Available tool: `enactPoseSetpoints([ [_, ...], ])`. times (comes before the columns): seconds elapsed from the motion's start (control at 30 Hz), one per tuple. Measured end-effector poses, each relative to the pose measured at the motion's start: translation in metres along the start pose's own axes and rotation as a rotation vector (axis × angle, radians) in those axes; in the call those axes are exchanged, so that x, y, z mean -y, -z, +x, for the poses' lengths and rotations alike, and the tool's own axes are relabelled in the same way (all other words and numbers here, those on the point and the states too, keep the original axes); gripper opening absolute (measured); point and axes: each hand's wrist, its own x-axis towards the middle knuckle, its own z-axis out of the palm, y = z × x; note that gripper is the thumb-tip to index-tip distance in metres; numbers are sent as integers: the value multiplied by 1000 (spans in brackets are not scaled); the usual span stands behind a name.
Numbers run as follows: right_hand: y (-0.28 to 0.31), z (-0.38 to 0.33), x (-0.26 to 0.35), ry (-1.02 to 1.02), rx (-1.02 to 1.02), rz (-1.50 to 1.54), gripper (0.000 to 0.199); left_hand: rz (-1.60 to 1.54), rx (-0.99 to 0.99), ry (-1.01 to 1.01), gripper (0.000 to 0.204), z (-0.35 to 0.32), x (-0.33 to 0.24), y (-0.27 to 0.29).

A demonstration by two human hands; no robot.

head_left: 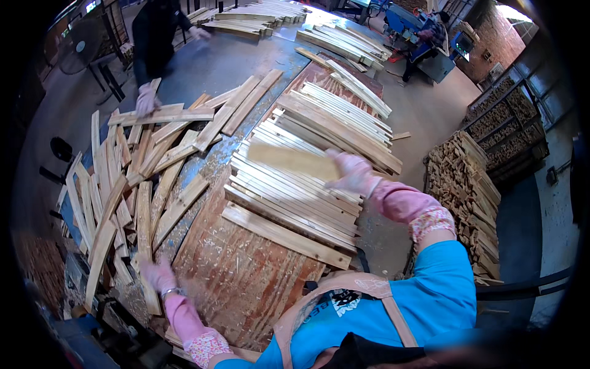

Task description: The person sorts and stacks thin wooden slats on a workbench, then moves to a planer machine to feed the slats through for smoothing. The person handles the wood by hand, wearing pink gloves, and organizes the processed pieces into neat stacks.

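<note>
My right hand (353, 174), in a pale pink glove, grips the end of a wooden slat (289, 160) that is blurred by motion. This slat is over a row of pale slats (295, 200) lying side by side on a worn reddish-brown board (246, 277). My left hand (158, 275), gloved too, is at the lower end of a long slat (144, 215) at the near edge of a loose heap. Its fingers are smeared, so I cannot make out whether they close on the wood. One separate slat (286, 235) lies along the near side of the row.
Across the table, a co-worker's gloved hand (147, 100) touches slats on the jumbled heap (117, 184). More slat stacks (344, 46) lie at the far end. On the right stand a big pile of wood pieces (458, 197) and a filled rack (507, 117). Another person (433, 37) is by blue machinery.
</note>
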Motion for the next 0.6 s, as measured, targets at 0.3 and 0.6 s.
enactPoseSetpoints([
  [0.3,-34,-38,-120,-400,-221,617,46,290,340,246,56,-12,48,8],
  [0.6,-97,-33,-39,-362,-72,919,48,-1296,825,951,27,-210,-21,-62],
])
